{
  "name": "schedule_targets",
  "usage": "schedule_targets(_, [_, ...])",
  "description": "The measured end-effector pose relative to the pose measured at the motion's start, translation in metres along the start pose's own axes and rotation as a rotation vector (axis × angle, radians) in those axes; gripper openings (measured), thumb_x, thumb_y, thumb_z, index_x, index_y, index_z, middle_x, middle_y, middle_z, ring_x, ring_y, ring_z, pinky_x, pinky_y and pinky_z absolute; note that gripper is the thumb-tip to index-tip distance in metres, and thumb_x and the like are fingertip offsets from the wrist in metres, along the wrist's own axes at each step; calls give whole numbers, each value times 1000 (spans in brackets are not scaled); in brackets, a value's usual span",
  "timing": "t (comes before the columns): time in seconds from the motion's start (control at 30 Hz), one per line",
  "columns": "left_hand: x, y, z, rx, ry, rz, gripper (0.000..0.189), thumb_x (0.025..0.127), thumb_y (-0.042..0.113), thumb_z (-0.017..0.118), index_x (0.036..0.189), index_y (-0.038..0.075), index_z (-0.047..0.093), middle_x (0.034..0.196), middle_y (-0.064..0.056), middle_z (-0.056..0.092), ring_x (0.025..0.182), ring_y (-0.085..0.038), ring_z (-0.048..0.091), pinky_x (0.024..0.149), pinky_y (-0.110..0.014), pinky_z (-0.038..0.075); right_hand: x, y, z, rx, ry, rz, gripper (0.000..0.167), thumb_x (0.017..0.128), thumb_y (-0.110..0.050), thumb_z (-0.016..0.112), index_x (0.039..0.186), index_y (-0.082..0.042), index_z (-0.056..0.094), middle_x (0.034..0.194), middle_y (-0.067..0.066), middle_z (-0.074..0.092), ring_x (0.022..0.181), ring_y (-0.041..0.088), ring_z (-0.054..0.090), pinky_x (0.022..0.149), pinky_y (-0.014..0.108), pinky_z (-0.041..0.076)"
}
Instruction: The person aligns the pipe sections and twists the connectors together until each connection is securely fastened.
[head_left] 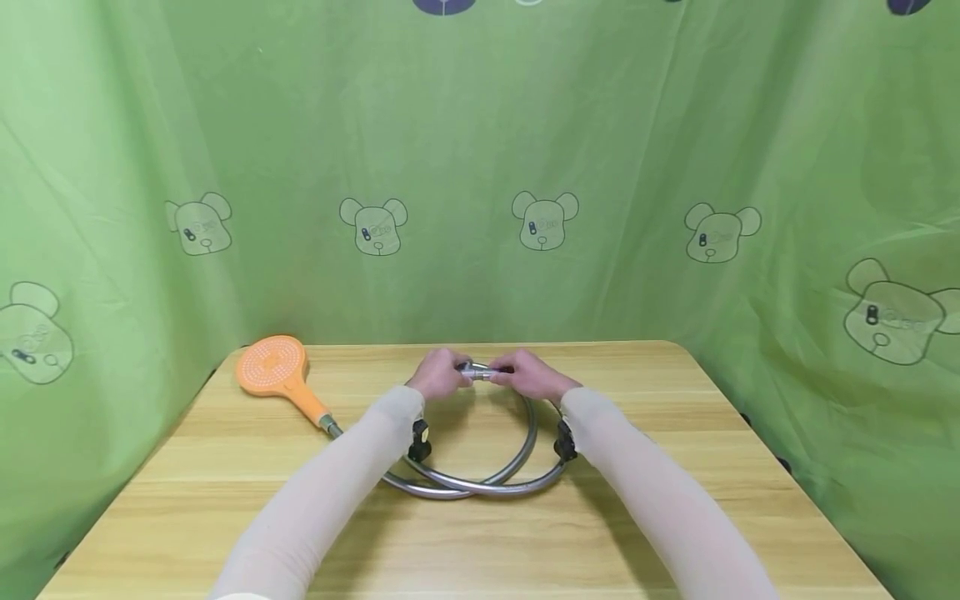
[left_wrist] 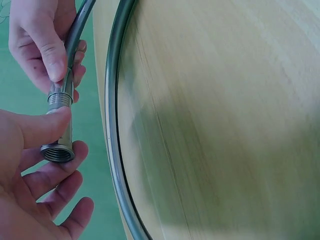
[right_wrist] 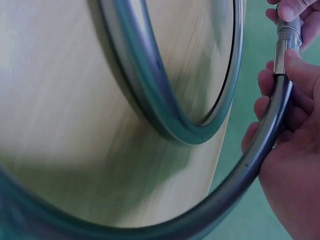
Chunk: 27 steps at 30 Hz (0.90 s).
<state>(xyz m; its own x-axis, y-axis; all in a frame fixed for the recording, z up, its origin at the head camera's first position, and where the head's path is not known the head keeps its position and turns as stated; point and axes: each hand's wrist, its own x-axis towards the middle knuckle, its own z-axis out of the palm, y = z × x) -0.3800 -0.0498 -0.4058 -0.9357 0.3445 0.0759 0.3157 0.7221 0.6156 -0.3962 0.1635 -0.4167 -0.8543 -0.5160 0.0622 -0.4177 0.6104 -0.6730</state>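
Near the far edge of the table, both hands meet at a metal joint. My left hand (head_left: 441, 375) pinches a short metal threaded fitting (left_wrist: 58, 153) between thumb and forefinger, its open end showing inner threads. A band of outer threads shows between the two hands in the left wrist view. My right hand (head_left: 534, 377) grips the end of a silver shower hose (right_wrist: 250, 160), fingers curled round its metal collar (right_wrist: 281, 60). How far the fitting is screwed on, I cannot tell. An orange shower head (head_left: 272, 367) lies at the hose's other end, far left.
The hose lies in overlapping loops on the wooden table (head_left: 480, 550), between and below the forearms. A green curtain (head_left: 465, 283) with bear-face prints surrounds the table's back and sides. Small dark wrist cameras hang under both wrists, close to the hose.
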Motion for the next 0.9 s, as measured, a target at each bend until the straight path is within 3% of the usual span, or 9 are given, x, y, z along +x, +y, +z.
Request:
schedule_targets(0.17, [1,0,2,4,-2,9,23,90,12,74,113,13,74,88,-2,67,75,-17,55,67,-29,47,3,3,-4,13,-53,14,24,102,-16,58,112,2,71,95,23,66,72,13,47,63,26,39])
schedule_targets(0.37, [0,2,4,12,10,15,27,90,11,74,117,13,74,90,-2,68,76,-17,57,69,-30,49,1,0,-7,46,-87,67,29,104,-21,55,109,4,69,90,22,60,70,14,43,62,27,36])
schedule_targets(0.57, [-1,3,6,64,63,43,38,88,11,76,125,12,71,99,-5,72,79,-17,59,73,-31,51,3,1,-9,46,-107,79,33,106,-22,50,105,6,68,81,15,58,63,12,38,56,25,32])
schedule_targets(0.7, [-1,3,7,47,73,43,38,87,11,78,124,12,72,99,-5,72,79,-17,59,71,-30,51,2,1,-10,54,-118,106,39,107,-25,48,105,8,68,73,7,53,59,12,34,52,24,28])
schedule_targets(0.9, [0,3,7,-11,53,19,34,87,12,77,121,14,73,97,-3,71,76,-16,59,67,-28,51,1,3,-9,111,-91,117,26,98,-24,64,110,-1,65,88,6,58,77,16,48,67,27,41])
